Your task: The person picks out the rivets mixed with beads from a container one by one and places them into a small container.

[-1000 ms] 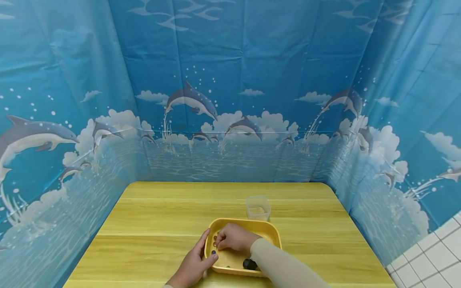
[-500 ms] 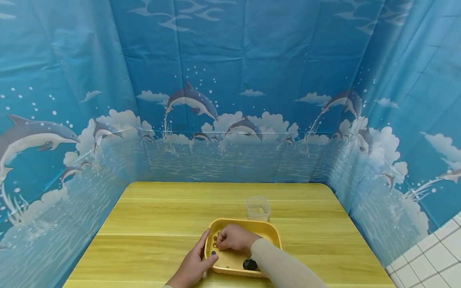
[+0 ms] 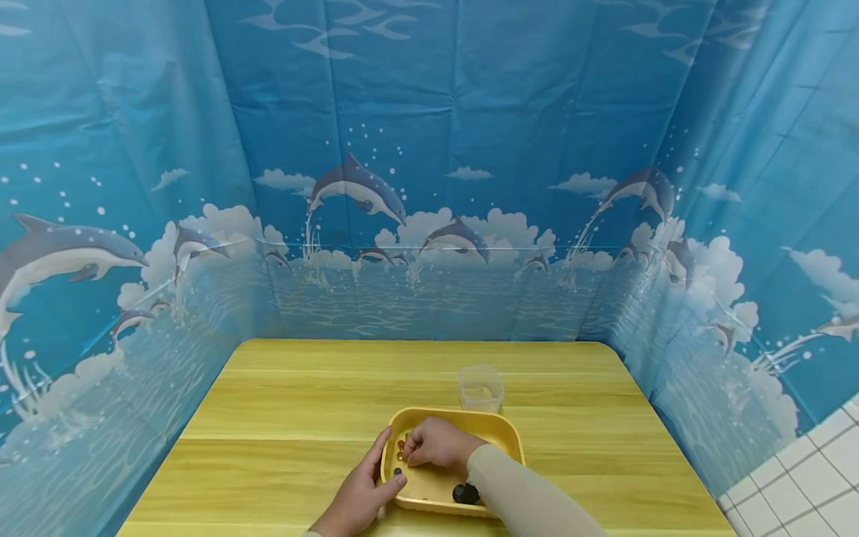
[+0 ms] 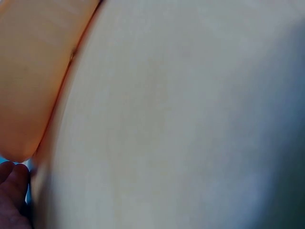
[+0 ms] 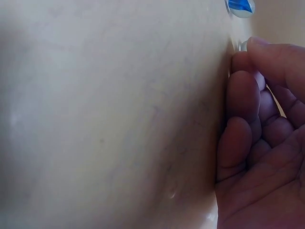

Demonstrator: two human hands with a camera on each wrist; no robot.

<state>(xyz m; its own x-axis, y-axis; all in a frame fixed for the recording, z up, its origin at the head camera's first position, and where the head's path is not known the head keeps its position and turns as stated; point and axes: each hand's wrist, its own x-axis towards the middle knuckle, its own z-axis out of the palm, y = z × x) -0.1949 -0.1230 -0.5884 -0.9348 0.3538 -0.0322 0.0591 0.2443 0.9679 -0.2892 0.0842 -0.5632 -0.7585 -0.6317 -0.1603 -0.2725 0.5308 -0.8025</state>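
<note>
My left hand (image 3: 362, 492) holds the near-left corner of a shallow yellow plastic tray (image 3: 493, 419), its thumb over the rim and its fingers along the outer wall. In the left wrist view, fingertips (image 4: 14, 183) lie against the tray's outer side (image 4: 35, 71). Inside the tray, my right hand (image 3: 439, 444) is down at the left part of the floor. Its thumb and forefinger pinch a clear glass marble (image 5: 244, 46), mostly hidden. Amber-looking marbles (image 3: 400, 445) line the tray's left side. Nearer me lies a dark blue marble (image 3: 398, 471); a clear marble with blue swirl (image 5: 241, 6) shows beyond the fingertips.
Behind the tray stands a clear plastic container (image 3: 480, 388). A black object (image 3: 464, 493) shows at my right wrist, partly behind the sleeve (image 3: 523, 492). The wood-grain table (image 3: 282, 418) is surrounded by blue dolphin-print curtains (image 3: 403, 112).
</note>
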